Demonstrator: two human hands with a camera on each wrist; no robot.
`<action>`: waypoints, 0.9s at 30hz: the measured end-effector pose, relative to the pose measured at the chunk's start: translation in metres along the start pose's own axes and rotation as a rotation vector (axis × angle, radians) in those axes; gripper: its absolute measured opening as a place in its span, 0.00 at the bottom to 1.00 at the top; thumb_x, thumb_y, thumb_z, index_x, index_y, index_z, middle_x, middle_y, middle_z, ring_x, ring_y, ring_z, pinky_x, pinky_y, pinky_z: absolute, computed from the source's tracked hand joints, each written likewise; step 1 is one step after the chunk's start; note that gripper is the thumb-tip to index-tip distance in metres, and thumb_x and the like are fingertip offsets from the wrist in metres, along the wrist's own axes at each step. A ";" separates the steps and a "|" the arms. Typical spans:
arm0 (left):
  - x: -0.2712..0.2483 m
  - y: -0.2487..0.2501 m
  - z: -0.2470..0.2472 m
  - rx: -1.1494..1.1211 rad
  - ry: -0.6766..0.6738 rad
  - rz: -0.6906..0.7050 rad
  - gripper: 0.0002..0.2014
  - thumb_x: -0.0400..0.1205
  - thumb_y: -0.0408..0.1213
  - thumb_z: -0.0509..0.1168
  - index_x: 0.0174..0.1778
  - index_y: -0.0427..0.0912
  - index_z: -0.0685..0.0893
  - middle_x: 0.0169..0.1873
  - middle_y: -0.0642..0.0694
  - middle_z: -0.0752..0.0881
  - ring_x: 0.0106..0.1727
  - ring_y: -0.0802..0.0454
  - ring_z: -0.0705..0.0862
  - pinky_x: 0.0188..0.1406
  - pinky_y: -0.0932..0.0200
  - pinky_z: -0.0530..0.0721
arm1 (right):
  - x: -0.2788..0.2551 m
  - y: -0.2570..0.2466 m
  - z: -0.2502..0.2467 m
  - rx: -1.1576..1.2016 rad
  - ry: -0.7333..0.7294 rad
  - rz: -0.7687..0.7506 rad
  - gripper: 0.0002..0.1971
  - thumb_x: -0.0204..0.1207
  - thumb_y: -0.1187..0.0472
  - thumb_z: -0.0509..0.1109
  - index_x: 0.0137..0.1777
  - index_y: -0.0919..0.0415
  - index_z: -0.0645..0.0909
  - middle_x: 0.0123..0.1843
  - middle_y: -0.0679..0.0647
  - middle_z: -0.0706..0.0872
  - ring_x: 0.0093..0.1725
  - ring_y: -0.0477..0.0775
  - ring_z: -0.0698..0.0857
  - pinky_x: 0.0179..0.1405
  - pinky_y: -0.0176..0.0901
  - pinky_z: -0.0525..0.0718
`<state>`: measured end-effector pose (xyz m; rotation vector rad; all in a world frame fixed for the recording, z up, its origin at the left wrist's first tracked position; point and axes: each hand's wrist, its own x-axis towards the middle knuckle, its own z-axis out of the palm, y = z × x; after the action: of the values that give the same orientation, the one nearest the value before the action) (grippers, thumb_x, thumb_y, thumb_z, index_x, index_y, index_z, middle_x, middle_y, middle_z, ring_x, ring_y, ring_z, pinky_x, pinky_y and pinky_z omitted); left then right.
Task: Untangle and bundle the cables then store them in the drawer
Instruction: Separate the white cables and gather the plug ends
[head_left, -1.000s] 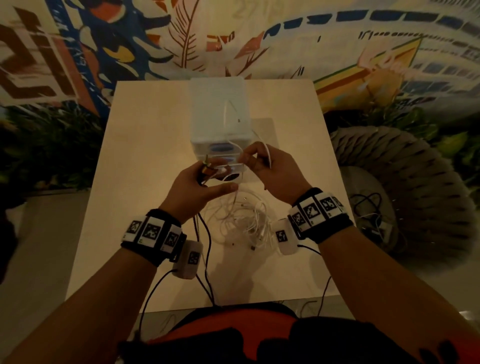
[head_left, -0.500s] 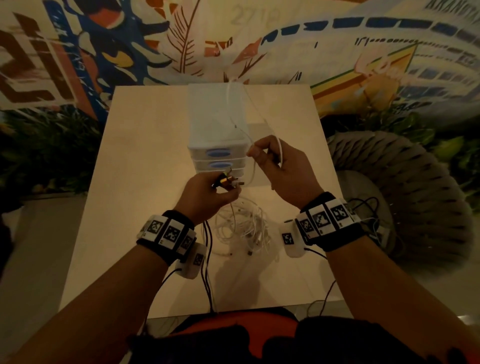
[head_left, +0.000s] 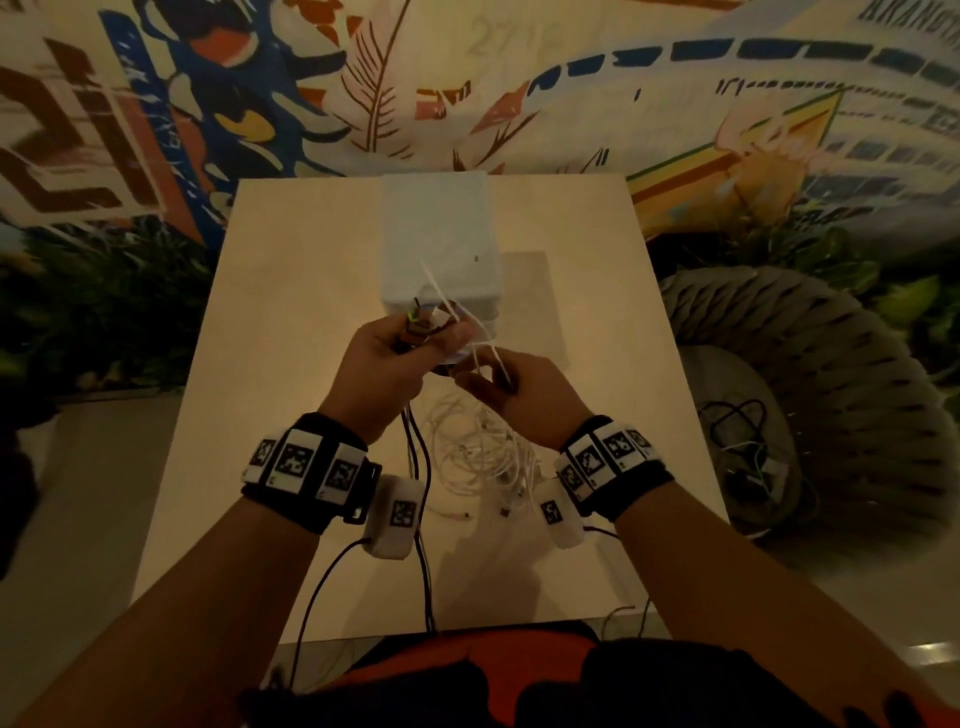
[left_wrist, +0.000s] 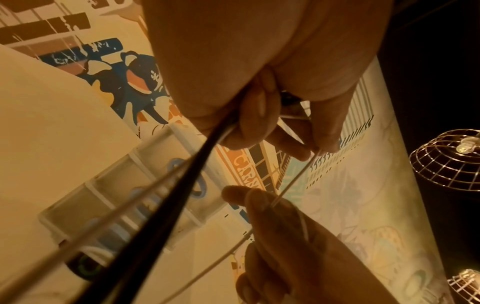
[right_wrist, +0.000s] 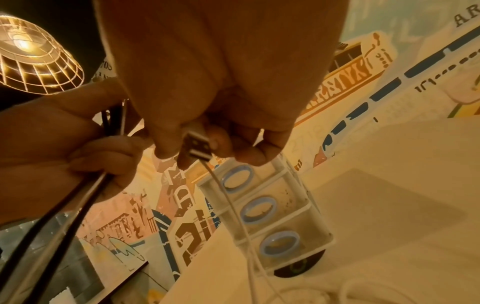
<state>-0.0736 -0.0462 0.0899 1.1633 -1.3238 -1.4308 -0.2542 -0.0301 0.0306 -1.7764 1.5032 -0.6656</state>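
Above the table (head_left: 291, 364), in front of the white three-drawer unit (head_left: 441, 249), my left hand (head_left: 436, 338) grips two black cables (head_left: 415, 447) together with coloured plugs and a white strand. The left wrist view shows the black cable (left_wrist: 155, 195) running out of the curled fingers (left_wrist: 254, 119). Just to its right, my right hand (head_left: 488, 379) pinches a white cable. In the right wrist view its fingertips (right_wrist: 166, 152) hold that cable's flat USB plug (right_wrist: 198, 149). A tangle of white cables (head_left: 483, 452) lies on the table under both hands. All drawers (right_wrist: 272, 209) are closed.
A round woven chair (head_left: 831, 364) stands right of the table with black cables (head_left: 737, 431) on its seat. Thin black leads (head_left: 322, 587) from the wrist devices cross the table's near edge. A painted wall backs the far edge. A dark disc (right_wrist: 298, 267) lies by the unit's base.
My right hand, raised with a white strand half a second ago, has come down close beside the left. My left hand has lifted its cables up to the drawer unit's front.
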 end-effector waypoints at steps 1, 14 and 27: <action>0.000 0.002 -0.003 -0.038 0.019 0.009 0.05 0.79 0.41 0.73 0.47 0.48 0.93 0.25 0.47 0.80 0.20 0.53 0.60 0.22 0.56 0.58 | 0.001 0.003 0.000 0.000 -0.008 0.002 0.14 0.86 0.42 0.64 0.56 0.46 0.89 0.37 0.31 0.87 0.37 0.32 0.83 0.41 0.31 0.77; 0.000 0.017 -0.057 -0.166 0.163 0.157 0.08 0.87 0.45 0.67 0.45 0.48 0.86 0.28 0.39 0.73 0.20 0.57 0.58 0.18 0.63 0.60 | -0.009 0.053 -0.044 -0.074 0.090 0.112 0.12 0.87 0.47 0.65 0.52 0.51 0.86 0.27 0.40 0.81 0.27 0.42 0.82 0.31 0.46 0.83; -0.002 0.007 -0.076 0.410 0.510 0.061 0.23 0.80 0.55 0.72 0.28 0.43 0.74 0.21 0.46 0.72 0.27 0.51 0.70 0.37 0.51 0.72 | -0.041 0.008 -0.110 -0.297 -0.139 0.112 0.19 0.84 0.39 0.63 0.42 0.46 0.91 0.26 0.34 0.82 0.30 0.35 0.80 0.31 0.36 0.69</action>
<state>0.0014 -0.0611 0.0959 1.6086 -1.2911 -0.7533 -0.3515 -0.0113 0.0946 -1.8941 1.6568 -0.2670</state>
